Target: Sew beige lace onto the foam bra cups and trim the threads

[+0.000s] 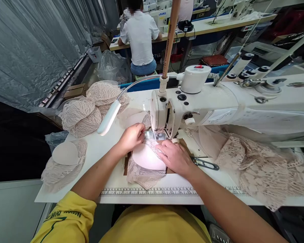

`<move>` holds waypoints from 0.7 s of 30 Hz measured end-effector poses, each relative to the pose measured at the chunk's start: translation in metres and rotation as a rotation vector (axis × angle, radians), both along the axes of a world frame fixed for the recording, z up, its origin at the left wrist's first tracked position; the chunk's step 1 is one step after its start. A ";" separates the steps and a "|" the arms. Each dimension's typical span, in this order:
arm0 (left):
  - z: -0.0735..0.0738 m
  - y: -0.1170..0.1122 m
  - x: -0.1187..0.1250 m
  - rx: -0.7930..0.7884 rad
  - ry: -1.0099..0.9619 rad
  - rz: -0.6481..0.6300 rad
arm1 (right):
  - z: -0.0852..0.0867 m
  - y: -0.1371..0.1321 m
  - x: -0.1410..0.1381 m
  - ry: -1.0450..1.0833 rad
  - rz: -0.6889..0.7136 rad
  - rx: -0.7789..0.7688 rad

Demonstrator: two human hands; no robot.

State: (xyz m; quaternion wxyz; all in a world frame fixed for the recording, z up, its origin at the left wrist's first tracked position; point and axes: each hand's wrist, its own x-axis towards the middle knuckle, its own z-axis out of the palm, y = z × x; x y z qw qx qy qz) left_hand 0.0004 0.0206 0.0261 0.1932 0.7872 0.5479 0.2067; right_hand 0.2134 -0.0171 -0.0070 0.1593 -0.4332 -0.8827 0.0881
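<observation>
Under the needle of a white sewing machine (164,114) lies a pale lace piece (147,179) with a smooth, rounded white cup panel (148,157) on it. My left hand (132,136) is at the left of the presser foot, fingers curled and pinched on the lace edge; its fingertips are partly hidden. Resting flat on the right side of the lace and panel is my right hand (176,156), fingers stretched toward the foot. Thread snips (205,163) lie just beyond my right wrist.
Stacked lace cups (81,116) stand at the left rear, with another lace piece (63,165) nearer. A lamp (109,117) arches over the table. Gathered lace (260,165) spreads at right. A ruler strip (149,192) runs along the front edge. A person (142,37) sits ahead.
</observation>
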 end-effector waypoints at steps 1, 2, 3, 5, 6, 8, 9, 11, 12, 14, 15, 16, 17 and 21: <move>0.003 -0.006 0.001 0.041 0.028 -0.032 | 0.000 0.000 0.000 0.001 -0.002 0.001; 0.005 -0.013 0.002 0.069 0.064 -0.090 | 0.000 0.000 0.000 -0.001 -0.002 0.000; 0.005 -0.019 0.004 0.089 0.103 -0.167 | 0.000 0.000 0.000 -0.006 0.000 -0.005; -0.002 -0.030 0.009 0.120 0.168 -0.300 | -0.001 0.000 0.000 -0.014 0.001 -0.021; -0.006 -0.033 0.011 0.140 0.189 -0.334 | -0.001 0.001 0.000 -0.013 -0.001 -0.026; -0.017 -0.036 0.013 0.184 0.214 -0.355 | -0.002 0.001 0.001 -0.004 -0.008 -0.027; -0.021 -0.036 0.014 0.200 0.219 -0.355 | -0.003 0.001 0.001 -0.001 -0.014 -0.024; -0.025 -0.035 0.012 0.208 0.225 -0.369 | -0.003 0.001 0.001 -0.003 -0.026 -0.022; -0.026 -0.034 0.011 0.210 0.228 -0.379 | -0.002 0.001 0.001 -0.010 -0.033 -0.027; -0.026 -0.032 0.008 0.209 0.242 -0.387 | -0.001 0.002 0.000 -0.032 -0.045 -0.039; -0.025 -0.032 0.007 0.205 0.250 -0.384 | -0.001 0.002 0.000 -0.043 -0.050 -0.044; -0.025 -0.032 0.007 0.202 0.257 -0.378 | 0.000 0.002 -0.001 -0.053 -0.055 -0.047; -0.025 -0.031 0.007 0.200 0.262 -0.371 | 0.000 0.003 -0.002 -0.060 -0.057 -0.047; -0.026 -0.028 0.008 0.224 0.269 -0.383 | 0.001 0.003 -0.002 -0.060 -0.063 -0.043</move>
